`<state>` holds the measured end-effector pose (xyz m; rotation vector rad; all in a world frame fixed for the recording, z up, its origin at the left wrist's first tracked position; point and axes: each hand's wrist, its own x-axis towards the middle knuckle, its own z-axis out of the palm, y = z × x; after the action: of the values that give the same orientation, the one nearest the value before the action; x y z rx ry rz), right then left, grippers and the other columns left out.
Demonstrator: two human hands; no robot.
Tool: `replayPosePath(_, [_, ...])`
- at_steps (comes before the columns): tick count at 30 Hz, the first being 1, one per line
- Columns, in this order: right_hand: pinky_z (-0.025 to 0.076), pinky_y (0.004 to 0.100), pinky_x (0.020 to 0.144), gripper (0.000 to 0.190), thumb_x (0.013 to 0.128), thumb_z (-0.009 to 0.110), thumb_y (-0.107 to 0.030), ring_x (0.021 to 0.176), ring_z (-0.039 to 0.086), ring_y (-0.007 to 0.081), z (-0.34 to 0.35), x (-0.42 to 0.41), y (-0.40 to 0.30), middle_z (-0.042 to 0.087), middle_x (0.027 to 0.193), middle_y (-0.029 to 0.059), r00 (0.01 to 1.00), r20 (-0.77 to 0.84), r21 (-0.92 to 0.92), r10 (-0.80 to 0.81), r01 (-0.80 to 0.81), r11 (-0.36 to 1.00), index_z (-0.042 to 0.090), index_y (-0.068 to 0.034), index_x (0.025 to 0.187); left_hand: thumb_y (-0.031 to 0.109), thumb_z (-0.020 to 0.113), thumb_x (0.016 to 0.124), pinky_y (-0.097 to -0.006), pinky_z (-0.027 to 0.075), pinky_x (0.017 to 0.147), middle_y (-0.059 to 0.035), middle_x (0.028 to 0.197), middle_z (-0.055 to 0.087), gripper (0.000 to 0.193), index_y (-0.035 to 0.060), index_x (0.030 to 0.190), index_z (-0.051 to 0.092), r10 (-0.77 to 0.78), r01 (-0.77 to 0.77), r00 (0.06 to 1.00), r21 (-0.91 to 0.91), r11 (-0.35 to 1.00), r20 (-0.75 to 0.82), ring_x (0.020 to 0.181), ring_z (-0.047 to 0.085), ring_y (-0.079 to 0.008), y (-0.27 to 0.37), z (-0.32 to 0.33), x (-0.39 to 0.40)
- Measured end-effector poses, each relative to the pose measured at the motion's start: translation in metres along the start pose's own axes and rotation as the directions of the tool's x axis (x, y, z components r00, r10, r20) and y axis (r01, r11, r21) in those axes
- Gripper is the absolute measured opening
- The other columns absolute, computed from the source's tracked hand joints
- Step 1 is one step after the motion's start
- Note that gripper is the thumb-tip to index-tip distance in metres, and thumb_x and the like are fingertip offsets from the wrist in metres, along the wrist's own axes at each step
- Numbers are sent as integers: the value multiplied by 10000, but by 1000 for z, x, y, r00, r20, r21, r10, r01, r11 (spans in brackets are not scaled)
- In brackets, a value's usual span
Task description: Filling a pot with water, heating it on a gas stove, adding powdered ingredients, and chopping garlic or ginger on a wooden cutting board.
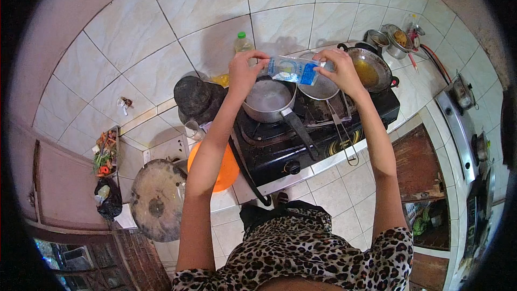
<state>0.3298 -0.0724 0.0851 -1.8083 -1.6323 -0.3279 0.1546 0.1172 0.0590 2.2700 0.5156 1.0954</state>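
Between my two hands a clear plastic packet [291,70] with blue print is stretched out, above the back edge of the stove. My left hand [247,68] pinches its left end, and my right hand [337,70] holds the right end. Below it a saucepan [270,99] with a black handle sits on the left burner of the black gas stove [266,153]. To its right lies a round wire-mesh strainer [319,87], its long handle reaching over the stove's front. Whether the packet has anything inside is hard to see.
A wok [369,70] with yellowish oil stands at the stove's right. Behind my left hand is a green-capped bottle [241,42]. A blackened stone mortar [198,97], an orange plastic bowl [218,167] and a round wooden board [157,200] lie to the left. A tray of vegetables [107,151] sits beyond.
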Motion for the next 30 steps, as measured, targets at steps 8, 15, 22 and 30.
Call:
replayPosePath(8, [415, 271, 627, 267, 674, 712, -129, 691, 530, 124, 10, -2, 6, 584, 750, 34, 989, 1, 172, 146, -144, 975, 615, -74, 917, 149, 683, 707, -288, 454, 708, -91, 791, 656, 143, 55, 813, 663, -16, 17, 1000, -68, 998, 19, 765, 626, -190, -6, 2, -7])
replayPosePath(15, [433, 261, 739, 334, 688, 698, -88, 701, 527, 115, 21, 13, 4, 537, 704, 25, 984, -62, 273, 165, -143, 951, 584, -69, 1001, 164, 686, 690, -353, 404, 803, -52, 855, 645, 119, 100, 787, 659, 25, -27, 1000, 212, 977, 9, 881, 569, -231, -15, 2, -16])
replayPosePath(22, [444, 282, 697, 352, 690, 689, -79, 677, 541, 139, 41, 37, 2, 533, 662, 28, 986, -109, 434, 123, -65, 899, 556, -90, 1016, 234, 704, 664, -432, 296, 888, 8, 1047, 543, 126, 171, 761, 653, 91, -80, 996, 371, 925, -12, 1057, 418, -249, -28, 2, -29])
replayPosePath(30, [442, 272, 674, 334, 702, 679, -60, 682, 530, 109, 42, 75, -24, 540, 684, 3, 994, 97, 320, -47, 14, 947, 568, -108, 1014, 246, 716, 654, -452, 253, 906, 6, 1098, 504, 138, 178, 760, 659, -1, 6, 1000, 375, 927, -14, 1095, 379, -247, -41, 5, -44])
